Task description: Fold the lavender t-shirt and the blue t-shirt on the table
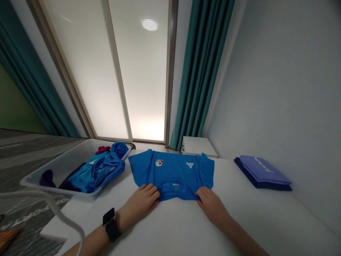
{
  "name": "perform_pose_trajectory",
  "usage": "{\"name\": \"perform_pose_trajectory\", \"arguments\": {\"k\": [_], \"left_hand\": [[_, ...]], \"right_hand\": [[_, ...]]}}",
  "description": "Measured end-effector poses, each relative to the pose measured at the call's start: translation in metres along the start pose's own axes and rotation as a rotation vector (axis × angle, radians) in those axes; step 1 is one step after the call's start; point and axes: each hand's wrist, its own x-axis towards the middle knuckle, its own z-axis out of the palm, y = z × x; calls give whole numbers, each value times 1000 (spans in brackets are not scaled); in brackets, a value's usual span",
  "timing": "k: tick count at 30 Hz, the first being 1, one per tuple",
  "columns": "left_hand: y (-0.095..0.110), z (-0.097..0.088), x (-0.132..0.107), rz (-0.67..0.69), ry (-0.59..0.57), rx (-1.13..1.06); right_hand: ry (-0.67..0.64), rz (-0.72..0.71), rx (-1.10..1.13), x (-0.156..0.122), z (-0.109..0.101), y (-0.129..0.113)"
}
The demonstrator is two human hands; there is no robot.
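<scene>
1. Head view, the hands: the left hand has its fingers bent over the near left part of a blue shirt, holding the cloth in a narrow pinch. A black watch is on that wrist. The right hand pinches the near right part of the shirt between thumb and fingers.

2. Head view, the shirt: it lies on the white table, reaching to the far edge, with the collar toward the near edge. The sleeves spread left and right, and two small emblems show on the chest.

3. Head view, left: a clear plastic box sits by the table's far left corner, with crumpled clothes inside, mostly blue. A pale cable curves in front, near the left edge.

4. Head view, right: a folded purple cloth with white lettering lies on a folded dark blue cloth, toward the table's far right corner, next to the wall.

5. Head view, back: beyond the far edge are a small white cabinet, a green curtain and frosted doors.
</scene>
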Motion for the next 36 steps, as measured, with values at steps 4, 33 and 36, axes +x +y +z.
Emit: {"name": "perform_pose_trajectory", "arguments": {"k": [4,33,36], "left_hand": [[-8,-5,5,87,-2,-6],[-31,-12,4,-99,204,-332],[-32,-25,12,-111,264,-280]], "right_hand": [[5,-108,-46,4,-7,2],[-19,-81,152,30,-32,4],[143,-25,82,37,-41,6]]}}
